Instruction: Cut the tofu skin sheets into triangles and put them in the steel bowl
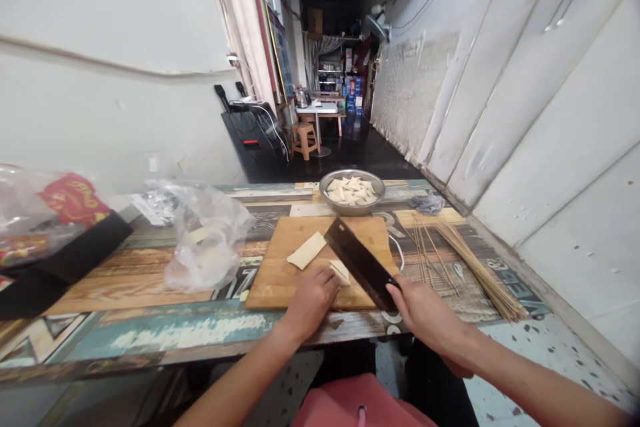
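A wooden cutting board (285, 287) lies on the table before me. My right hand (430, 313) is closed round the handle of a dark, broad cleaver (360, 263), whose blade slants up to the left over the board. My left hand (313, 300) rests at the board's front, its bent fingertips on a small pale piece (341, 271) beside the blade. Left of the cleaver a pale rectangular slab (307, 251) lies flat. Behind the board stands a metal bowl (328, 203) of pale triangular pieces.
Many thin wooden skewers (480, 270) lie on the table (165, 330) at the right, with a grey crumpled cloth (427, 203) behind them. A clear plastic bag (210, 247) is on the left, and a black box (65, 267) with packets stands farther left.
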`<state>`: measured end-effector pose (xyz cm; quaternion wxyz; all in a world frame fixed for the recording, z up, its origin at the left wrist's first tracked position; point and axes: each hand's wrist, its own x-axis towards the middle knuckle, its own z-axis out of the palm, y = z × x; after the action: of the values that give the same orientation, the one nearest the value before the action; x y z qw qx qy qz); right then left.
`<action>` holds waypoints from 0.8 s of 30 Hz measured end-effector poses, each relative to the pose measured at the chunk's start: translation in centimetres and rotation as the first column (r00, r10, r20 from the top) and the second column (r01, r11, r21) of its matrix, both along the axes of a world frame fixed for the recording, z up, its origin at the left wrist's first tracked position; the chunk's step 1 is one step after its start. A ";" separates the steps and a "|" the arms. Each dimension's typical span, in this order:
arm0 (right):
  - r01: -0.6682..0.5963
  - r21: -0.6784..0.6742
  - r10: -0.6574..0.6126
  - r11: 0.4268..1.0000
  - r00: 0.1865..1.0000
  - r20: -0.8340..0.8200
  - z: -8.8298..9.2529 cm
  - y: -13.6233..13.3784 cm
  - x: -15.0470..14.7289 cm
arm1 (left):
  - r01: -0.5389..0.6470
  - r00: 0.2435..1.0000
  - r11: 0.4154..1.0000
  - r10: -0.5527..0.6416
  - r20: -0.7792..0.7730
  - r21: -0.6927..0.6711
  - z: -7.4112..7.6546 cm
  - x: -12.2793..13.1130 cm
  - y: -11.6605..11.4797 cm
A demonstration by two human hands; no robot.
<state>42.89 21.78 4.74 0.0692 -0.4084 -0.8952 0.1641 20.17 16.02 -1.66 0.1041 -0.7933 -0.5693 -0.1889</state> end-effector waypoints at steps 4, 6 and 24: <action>0.118 0.035 -0.111 0.992 0.980 -0.163 0.2 0.2 1.9 | 0.034 0.997 0.990 -0.043 -0.061 -0.138 2.3 -0.3 1.3; 0.128 -0.004 -0.127 0.992 0.974 -0.189 0.4 0.3 2.3 | 0.083 0.987 0.955 -0.119 -0.111 -0.284 3.5 -0.4 2.5; 0.108 -0.548 -0.418 0.830 0.771 -0.481 -5.9 0.3 4.9 | -0.164 0.986 0.928 0.157 -0.048 -0.335 11.1 -2.4 20.2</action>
<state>47.82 22.08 -1.18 0.2570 -0.4675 -0.6892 0.4903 17.78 36.20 9.42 -0.0128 -0.7520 -0.6552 -0.0712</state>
